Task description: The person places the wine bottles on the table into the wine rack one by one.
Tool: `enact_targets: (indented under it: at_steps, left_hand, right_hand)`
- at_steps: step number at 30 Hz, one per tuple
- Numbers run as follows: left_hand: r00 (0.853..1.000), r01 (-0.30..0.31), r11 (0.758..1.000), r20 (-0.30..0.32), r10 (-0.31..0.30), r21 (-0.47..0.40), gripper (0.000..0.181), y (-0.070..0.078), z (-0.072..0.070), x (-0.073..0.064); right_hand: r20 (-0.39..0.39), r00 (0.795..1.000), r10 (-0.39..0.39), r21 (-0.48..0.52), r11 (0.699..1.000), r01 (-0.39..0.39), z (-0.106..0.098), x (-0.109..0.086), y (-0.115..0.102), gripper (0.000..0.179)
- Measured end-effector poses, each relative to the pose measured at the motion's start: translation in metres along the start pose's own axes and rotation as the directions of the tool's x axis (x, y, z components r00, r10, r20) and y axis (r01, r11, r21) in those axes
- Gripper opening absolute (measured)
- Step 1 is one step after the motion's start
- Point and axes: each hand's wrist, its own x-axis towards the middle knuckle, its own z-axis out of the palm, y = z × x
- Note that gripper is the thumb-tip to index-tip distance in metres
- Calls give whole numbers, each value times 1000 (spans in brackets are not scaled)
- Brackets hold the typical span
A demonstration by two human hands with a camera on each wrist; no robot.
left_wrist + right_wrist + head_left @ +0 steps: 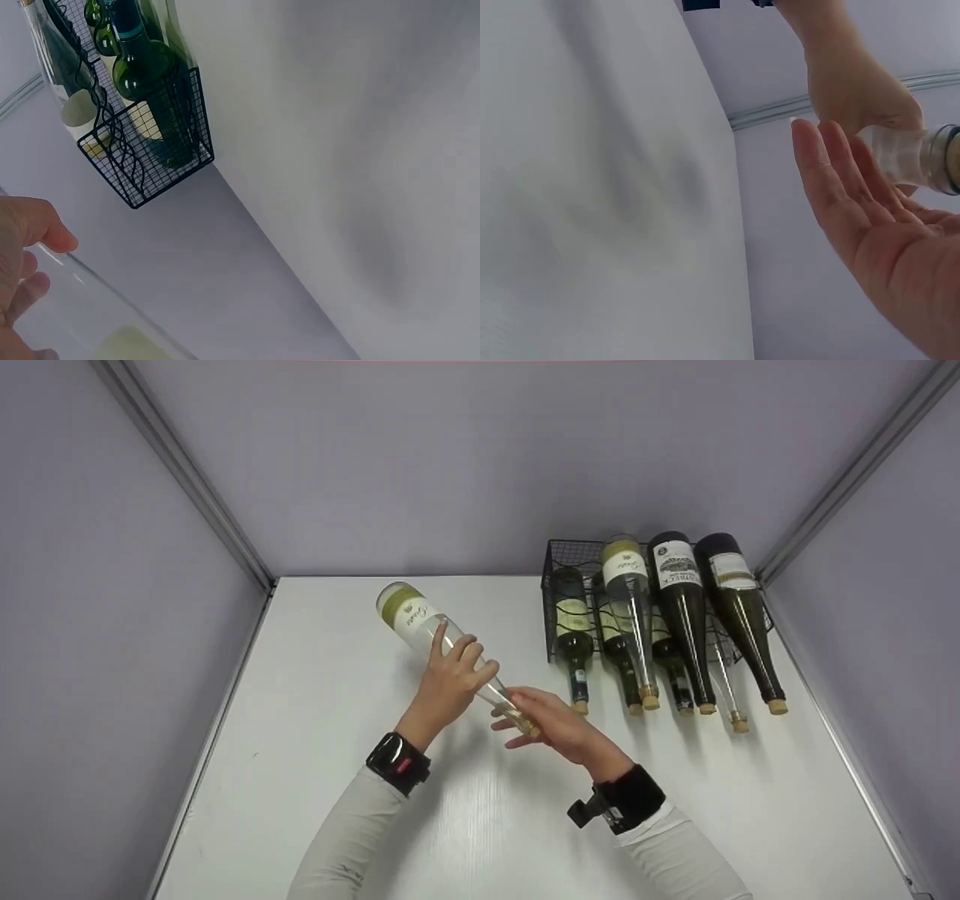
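Observation:
A clear glass bottle [411, 619] with a white and olive-green label is held aslant above the white table, its base at upper left. Its cork [532, 732] points to the lower right. My left hand [448, 682] grips the bottle round its middle, the index finger stretched along the glass. At the neck is my right hand [559, 726], its fingers extended beneath the glass. In the right wrist view those fingers [847, 180] look nearly straight beside the bottle neck [911, 161]. The left wrist view shows only part of the left hand [22, 277] and bottle.
A black wire rack [550, 607] stands at the back right of the white table [330, 675]. Several corked bottles lie in it in two layers, including a dark bottle [682, 607] and another clear bottle [630, 585]. Their necks jut towards me. Grey walls [420, 472] enclose the table.

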Motion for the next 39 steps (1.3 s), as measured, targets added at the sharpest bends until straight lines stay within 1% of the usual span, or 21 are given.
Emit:
enact_targets:
  at_steps: [3,7,11,14,17,19,22,27,33,36,39]
  left_hand:
    - [1000,-20,1000,9,20,-1,27,3,1,0]
    - [999,-41,999,13,41,-4,26,6,2,0]
    - [998,-62,998,9,62,-8,26,12,2,3]
    - [997,-75,997,-6,75,-22,24,16,3,6]
    - [996,-84,996,-30,83,-36,24,19,4,8]
    - [995,-89,995,-46,87,-34,25,21,3,10]
    - [993,-96,995,-70,94,-24,25,22,2,12]
    - [993,-91,996,-82,91,1,26,24,-2,13]
    - [994,-55,998,-91,54,-12,32,28,-5,14]
    - [995,-22,999,-99,19,-35,36,32,-7,14]
    - [995,18,998,-98,-25,-68,44,37,-8,14]
  right_hand:
    - [-30,999,24,-48,999,-25,3,1,0,57]
    - [-85,994,65,-88,993,-72,8,1,-1,53]
    - [-159,981,114,-96,987,-130,13,0,-2,52]
    - [-204,972,118,-92,986,-139,17,0,-1,44]
    - [-250,963,100,-74,990,-122,20,-2,-1,30]
    - [-273,959,77,-61,993,-97,22,-3,0,25]
    - [-296,954,36,-48,997,-52,23,-6,0,24]
    - [-320,947,-32,-51,999,17,23,-11,1,25]
    - [-339,939,-66,-42,998,55,23,-16,2,26]
    - [-345,935,-78,-28,997,73,23,-17,2,24]
    - [-370,925,-84,-3,996,89,24,-18,2,23]
